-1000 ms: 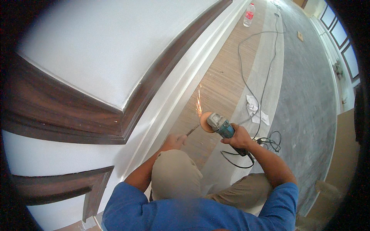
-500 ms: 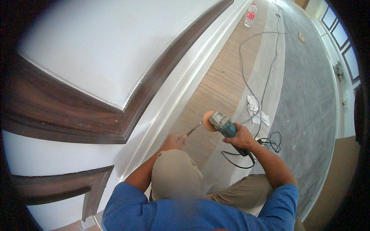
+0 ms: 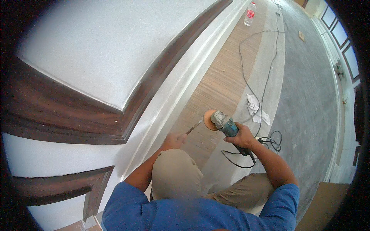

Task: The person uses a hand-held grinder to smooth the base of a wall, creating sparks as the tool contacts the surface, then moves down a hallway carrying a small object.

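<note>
My right hand [image 3: 244, 136] grips the body of an angle grinder [image 3: 230, 129], teal and black with a grey metal head. Its round orange disc [image 3: 209, 119] faces left, towards my other hand. My left hand [image 3: 174, 141] is closed round a thin, dark, rod-like tool [image 3: 194, 126] with a paler tip; its exact kind is not clear. That tip sits right at the disc's left edge, and whether they touch I cannot tell. My raised knee [image 3: 176, 173] partly covers the left wrist.
A black power cord [image 3: 239, 166] loops below the grinder and runs up the floor. Crumpled white paper [image 3: 257, 110] lies right of it. A clear bottle [image 3: 249, 14] stands farther off. White wall with dark wood moulding [image 3: 127, 123] rises at left. A brown board [image 3: 327, 204] is at lower right.
The grinder and the tool's tip have shifted only slightly. The brown board at the right now shows lower in the view, with more floor and white edging visible above it.
</note>
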Demonstrator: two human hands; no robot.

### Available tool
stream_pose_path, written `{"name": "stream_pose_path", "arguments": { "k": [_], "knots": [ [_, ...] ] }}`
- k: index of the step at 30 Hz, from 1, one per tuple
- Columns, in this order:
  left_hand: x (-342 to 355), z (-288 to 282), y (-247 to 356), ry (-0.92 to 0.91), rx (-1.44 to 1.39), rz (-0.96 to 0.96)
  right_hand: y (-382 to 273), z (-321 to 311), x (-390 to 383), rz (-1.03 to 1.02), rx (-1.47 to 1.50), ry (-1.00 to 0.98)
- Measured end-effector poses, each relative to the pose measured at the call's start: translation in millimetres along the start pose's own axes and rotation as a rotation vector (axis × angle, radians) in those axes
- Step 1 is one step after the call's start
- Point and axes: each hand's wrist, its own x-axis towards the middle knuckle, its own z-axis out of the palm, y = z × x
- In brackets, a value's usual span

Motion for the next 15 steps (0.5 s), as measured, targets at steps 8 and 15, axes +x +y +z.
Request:
{"name": "stream_pose_path", "arguments": {
  "k": [8, 15],
  "knots": [
    [3.2, 4.9, -13.0, 0.028, -0.018, 0.03, -20.2, -1.9, -2.6, -0.005, 0.001, -0.021],
    [0.9, 0.5, -3.4, 0.026, -0.036, 0.004, -1.9, -0.5, -1.8, 0.015, -0.023, -0.016]
  ]
}}
